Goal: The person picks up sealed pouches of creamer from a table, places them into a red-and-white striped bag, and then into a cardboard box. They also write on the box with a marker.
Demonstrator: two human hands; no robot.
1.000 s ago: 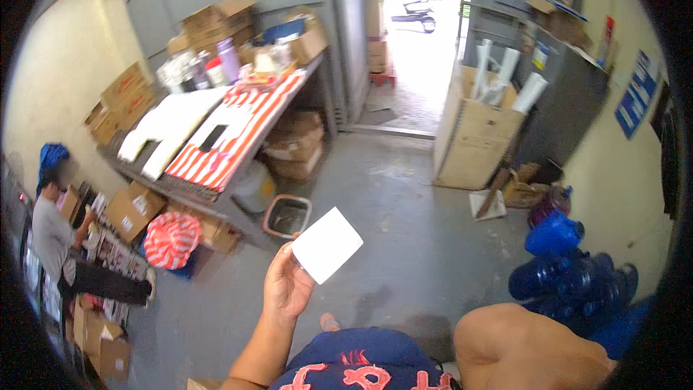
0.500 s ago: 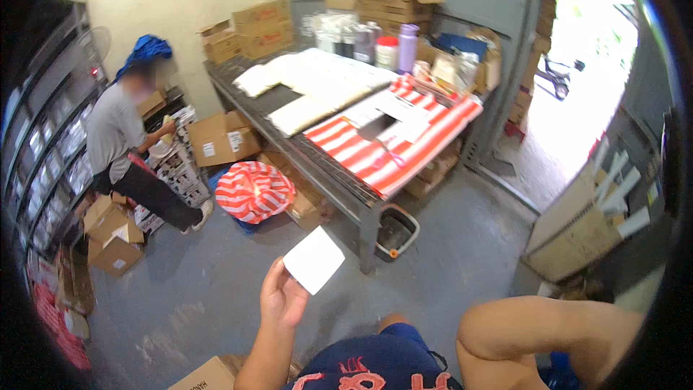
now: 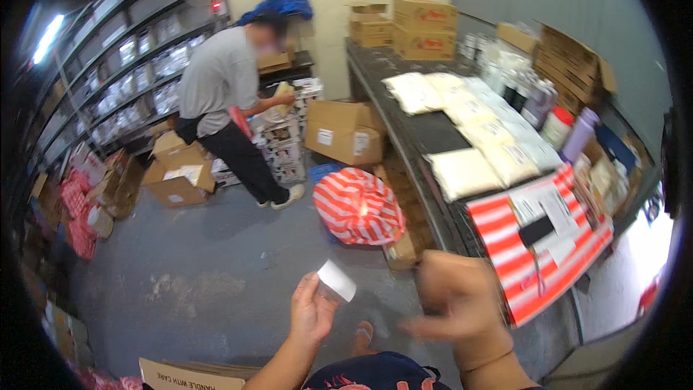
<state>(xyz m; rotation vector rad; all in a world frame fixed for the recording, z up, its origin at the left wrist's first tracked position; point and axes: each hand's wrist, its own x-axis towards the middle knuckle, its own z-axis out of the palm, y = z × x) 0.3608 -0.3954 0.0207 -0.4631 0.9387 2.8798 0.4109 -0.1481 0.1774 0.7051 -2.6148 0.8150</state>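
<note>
My left hand (image 3: 312,307), low in the middle, grips a small white square card (image 3: 336,281) between thumb and fingers. My right hand (image 3: 453,303) is raised to the right of it, near the table's front edge, smeared by motion; I cannot tell whether it holds anything. Beside it on the dark table (image 3: 390,123) lies a red-and-white striped sheet (image 3: 491,231) with white papers, a black phone-like object (image 3: 534,230) and a pink-handled tool on it. Cream packets (image 3: 462,173) lie behind that. A striped bundle (image 3: 346,206) rests on the floor ahead of my hands.
A person in a grey shirt (image 3: 213,83) bends over stacked boxes, holding something pale. Shelves of packages (image 3: 130,54) line the left. Open cartons (image 3: 343,137) stand beside the table; bottles (image 3: 577,137) and boxes crowd its back. A doorway (image 3: 628,274) is at right.
My view has swung left from the doorway toward the shelves and the other person. My right arm has risen, bringing the hand into sight. My left hand still holds the card.
</note>
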